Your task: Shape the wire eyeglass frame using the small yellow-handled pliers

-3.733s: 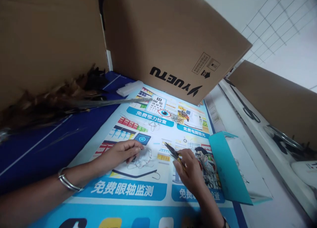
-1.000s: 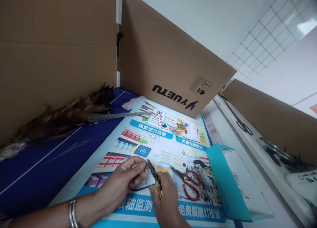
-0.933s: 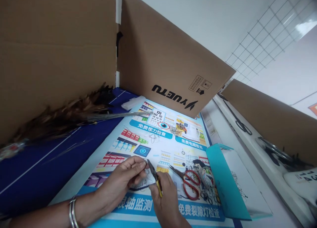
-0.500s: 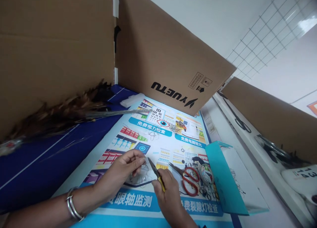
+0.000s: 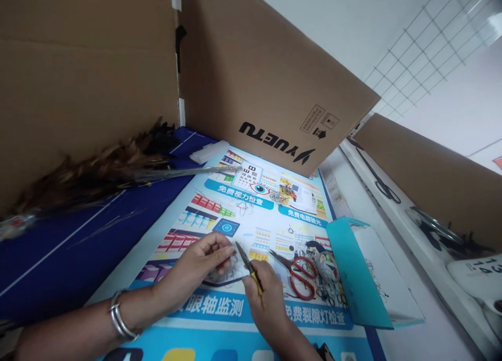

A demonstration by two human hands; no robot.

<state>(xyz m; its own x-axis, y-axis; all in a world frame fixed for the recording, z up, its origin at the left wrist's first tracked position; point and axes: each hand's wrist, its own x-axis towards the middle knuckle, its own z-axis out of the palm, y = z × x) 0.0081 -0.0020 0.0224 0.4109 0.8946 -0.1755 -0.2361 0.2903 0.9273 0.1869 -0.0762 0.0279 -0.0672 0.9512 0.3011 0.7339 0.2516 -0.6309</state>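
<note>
My right hand (image 5: 266,293) is wrapped round the yellow handles of a pair of pliers (image 5: 248,261), whose dark jaws point up and left. Close to the jaw tips, my left hand (image 5: 214,256) pinches with thumb and forefinger; what it holds is too small to make out. Under the left fingers lies a loose tangle of thin wire (image 5: 225,275) on the printed sheet. Right of the pliers rest scissors (image 5: 300,277) with red handles, their blades toward the upper left. Beside them is a heap of wire pieces and small rings (image 5: 329,282).
A teal box (image 5: 358,277) with wire bits inside stands at the right. Long thin wires (image 5: 188,171) and brown feathers (image 5: 105,173) lie at the left. Cardboard panels (image 5: 266,73) wall off the back. A small wire cluster (image 5: 279,196) sits farther up the printed sheet (image 5: 184,194).
The camera view has shifted slightly. Both hands stay close together in nearly the same pose, with the pliers' tips still near my left fingers.
</note>
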